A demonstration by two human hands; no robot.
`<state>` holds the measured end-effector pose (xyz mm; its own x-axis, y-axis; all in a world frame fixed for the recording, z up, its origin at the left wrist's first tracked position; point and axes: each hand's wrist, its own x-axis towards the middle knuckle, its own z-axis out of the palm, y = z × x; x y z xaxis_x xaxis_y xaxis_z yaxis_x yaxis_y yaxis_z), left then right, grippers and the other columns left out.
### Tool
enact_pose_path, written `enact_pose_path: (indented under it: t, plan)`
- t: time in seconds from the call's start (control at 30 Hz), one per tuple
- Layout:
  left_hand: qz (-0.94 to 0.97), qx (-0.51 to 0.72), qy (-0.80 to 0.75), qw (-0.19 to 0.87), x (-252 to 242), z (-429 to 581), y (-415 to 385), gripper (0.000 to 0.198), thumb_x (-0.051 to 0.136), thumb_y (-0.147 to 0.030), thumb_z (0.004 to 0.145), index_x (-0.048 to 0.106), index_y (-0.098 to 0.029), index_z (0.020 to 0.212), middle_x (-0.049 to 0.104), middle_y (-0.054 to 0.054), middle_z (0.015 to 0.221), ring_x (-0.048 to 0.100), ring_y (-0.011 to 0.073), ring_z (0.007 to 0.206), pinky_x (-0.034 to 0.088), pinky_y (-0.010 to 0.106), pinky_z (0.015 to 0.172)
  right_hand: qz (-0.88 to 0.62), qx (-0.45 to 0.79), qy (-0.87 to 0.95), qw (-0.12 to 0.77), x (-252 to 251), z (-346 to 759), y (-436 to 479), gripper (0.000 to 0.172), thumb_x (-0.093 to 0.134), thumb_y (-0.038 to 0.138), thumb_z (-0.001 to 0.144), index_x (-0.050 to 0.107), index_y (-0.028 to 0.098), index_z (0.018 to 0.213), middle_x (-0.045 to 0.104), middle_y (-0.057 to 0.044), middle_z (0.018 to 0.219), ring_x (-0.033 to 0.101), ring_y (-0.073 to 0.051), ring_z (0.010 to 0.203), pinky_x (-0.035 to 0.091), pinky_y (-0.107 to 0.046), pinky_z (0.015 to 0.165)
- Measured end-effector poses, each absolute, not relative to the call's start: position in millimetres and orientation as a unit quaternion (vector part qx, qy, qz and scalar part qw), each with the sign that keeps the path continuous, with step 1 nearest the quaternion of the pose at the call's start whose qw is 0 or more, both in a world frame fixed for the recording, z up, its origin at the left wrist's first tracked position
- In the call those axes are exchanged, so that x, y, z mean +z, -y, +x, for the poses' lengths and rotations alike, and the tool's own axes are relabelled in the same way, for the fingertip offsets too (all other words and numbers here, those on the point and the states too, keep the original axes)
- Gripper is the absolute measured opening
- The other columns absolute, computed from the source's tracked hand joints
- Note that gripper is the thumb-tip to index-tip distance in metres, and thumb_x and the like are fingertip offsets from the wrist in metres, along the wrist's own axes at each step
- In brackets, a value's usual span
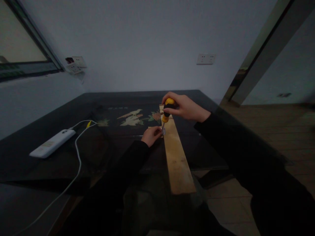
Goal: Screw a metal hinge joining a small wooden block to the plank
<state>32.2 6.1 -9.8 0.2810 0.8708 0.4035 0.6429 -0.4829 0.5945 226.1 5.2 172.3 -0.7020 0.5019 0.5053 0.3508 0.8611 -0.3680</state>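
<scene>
My right hand [188,106] is closed around the yellow and black handle of a screwdriver [169,105]. The shaft points down and slightly left, its tip at a small shiny metal piece [163,131] on the left edge of a long wooden board [178,157]. My left hand [150,135] pinches at that metal piece, beside the screwdriver tip; its fingertips partly hide what they hold. The board lies lengthwise from the table toward me, and its near end juts past the table edge. A bit of another light wooden piece [157,127] shows behind my left hand.
A white power bank [52,143] with a white cable [78,154] lies on the left of the dark table [110,154]; the cable hangs over the front edge. Birds and flowers decorate the tabletop. Behind stands a wall with sockets [206,59]. A window is at upper left.
</scene>
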Motion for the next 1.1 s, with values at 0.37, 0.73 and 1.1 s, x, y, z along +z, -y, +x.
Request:
enact_pose_path:
  t: [0.37,0.73,1.1]
  plan:
    - [0.828,0.344,-0.434,0.091,-8.1,11.9,-11.1,0.033,0.067,-0.027,0.077,0.06,-0.019,0.108,0.06,0.008,0.109,0.057,0.0225,0.102,0.047,0.038,0.091,-0.243,0.114,0.921,0.284,180.2,212.0,-16.0,0.024,0.059,0.035,0.083,0.051,0.018,0.098,0.056,-0.001,0.081,0.045,-0.013,0.07,0.035,-0.028,0.067]
    - [0.885,0.237,-0.398,0.046,-26.8,-3.4,-25.1,0.058,0.065,-0.036,0.08,0.048,-0.023,0.134,0.048,0.014,0.135,0.044,0.0309,0.125,0.027,0.054,0.11,-0.251,0.116,0.917,0.288,181.0,210.9,-16.4,0.024,0.061,0.037,0.082,0.052,0.019,0.096,0.058,-0.001,0.082,0.046,-0.013,0.071,0.035,-0.027,0.067]
    - [0.903,0.235,-0.348,0.092,-24.1,-6.7,-28.7,0.05,0.05,-0.036,0.09,0.043,-0.025,0.139,0.049,0.012,0.13,0.047,0.0262,0.118,0.037,0.043,0.104,-0.233,0.11,0.926,0.275,186.3,200.3,-26.6,0.022,0.061,0.034,0.082,0.051,0.018,0.094,0.055,0.001,0.078,0.044,-0.011,0.069,0.035,-0.026,0.066]
